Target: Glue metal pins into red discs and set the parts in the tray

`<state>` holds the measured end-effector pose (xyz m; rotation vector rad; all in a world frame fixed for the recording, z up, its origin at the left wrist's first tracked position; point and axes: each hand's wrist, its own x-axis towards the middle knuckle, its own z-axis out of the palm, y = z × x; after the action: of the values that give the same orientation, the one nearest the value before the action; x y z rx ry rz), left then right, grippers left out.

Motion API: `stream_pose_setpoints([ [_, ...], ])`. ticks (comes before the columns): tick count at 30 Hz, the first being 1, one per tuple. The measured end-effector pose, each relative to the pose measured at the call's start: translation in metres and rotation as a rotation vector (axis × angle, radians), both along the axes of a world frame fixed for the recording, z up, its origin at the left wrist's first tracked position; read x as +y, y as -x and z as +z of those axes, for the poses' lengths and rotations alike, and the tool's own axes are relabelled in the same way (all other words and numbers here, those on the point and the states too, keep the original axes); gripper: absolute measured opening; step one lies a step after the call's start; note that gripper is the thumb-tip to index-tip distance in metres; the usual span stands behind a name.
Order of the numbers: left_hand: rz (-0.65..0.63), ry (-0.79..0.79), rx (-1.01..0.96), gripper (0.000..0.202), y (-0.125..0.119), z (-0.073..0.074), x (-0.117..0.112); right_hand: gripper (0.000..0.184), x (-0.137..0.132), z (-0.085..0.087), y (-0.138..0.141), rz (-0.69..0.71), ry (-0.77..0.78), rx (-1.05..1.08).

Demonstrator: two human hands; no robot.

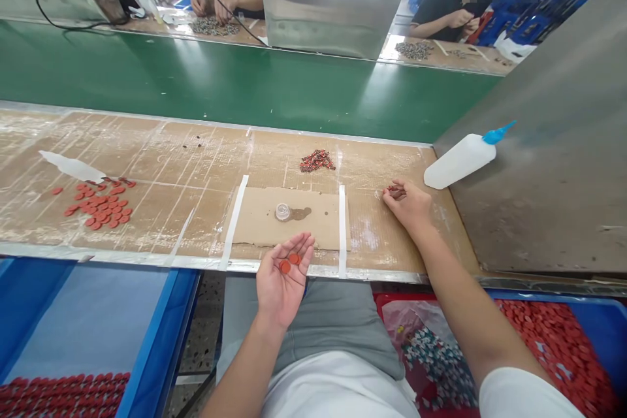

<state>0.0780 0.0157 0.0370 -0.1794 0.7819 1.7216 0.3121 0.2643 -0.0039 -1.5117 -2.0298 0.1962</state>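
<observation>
Palm up at the bench's front edge, my left hand (283,277) is cupped around two red discs (289,263). To the right, my right hand (410,206) rests low over the bench, its fingers closed on small red-and-dark parts (396,190) that are partly hidden. Between the hands lies a cardboard sheet (255,222) under white tape strips. On it stands a small clear round cup (283,211) beside a dark wet stain. A heap of red-and-dark small parts (317,160) sits behind the cardboard. Farther left, many red discs (105,206) are spread loosely.
A white squeeze bottle (460,160) with a blue tip leans against the metal panel (558,144) at right. Behind the bench runs a green belt (294,88). Below are a blue tray (151,339) at left and bins of parts (553,339) at right. Two people work opposite.
</observation>
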Motion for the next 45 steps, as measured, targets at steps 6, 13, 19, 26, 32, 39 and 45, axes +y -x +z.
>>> stream_pose_setpoints([
  [6, -0.039, -0.077, -0.09, 0.036, 0.0, 0.01, 0.001, 0.033, -0.032, 0.026, 0.008, -0.046, -0.122, 0.063],
  [13, -0.099, -0.154, -0.181, 0.038, -0.006, 0.01, 0.004, 0.031, -0.155, 0.057, 0.059, 0.628, -0.145, 0.26],
  [19, -0.116, -0.164, -0.178, 0.041, -0.012, 0.01, 0.003, 0.025, -0.179, 0.05, 0.094, 0.759, 0.032, 0.13],
  [26, -0.119, -0.2, -0.203, 0.037, -0.012, 0.009, -0.002, 0.022, -0.175, 0.048, 0.089, 0.895, 0.018, 0.361],
  [32, -0.192, -0.165, -0.134, 0.027, -0.016, 0.009, -0.012, 0.031, -0.168, 0.053, 0.075, 0.952, -0.413, 0.29],
  [39, -0.292, -0.24, -0.034, 0.024, -0.021, 0.008, -0.02, 0.03, -0.17, 0.053, 0.073, 0.879, -0.468, 0.298],
  [45, -0.283, -0.291, -0.008, 0.019, -0.026, 0.007, -0.021, 0.033, -0.169, 0.048, 0.072, 0.836, -0.437, 0.332],
])
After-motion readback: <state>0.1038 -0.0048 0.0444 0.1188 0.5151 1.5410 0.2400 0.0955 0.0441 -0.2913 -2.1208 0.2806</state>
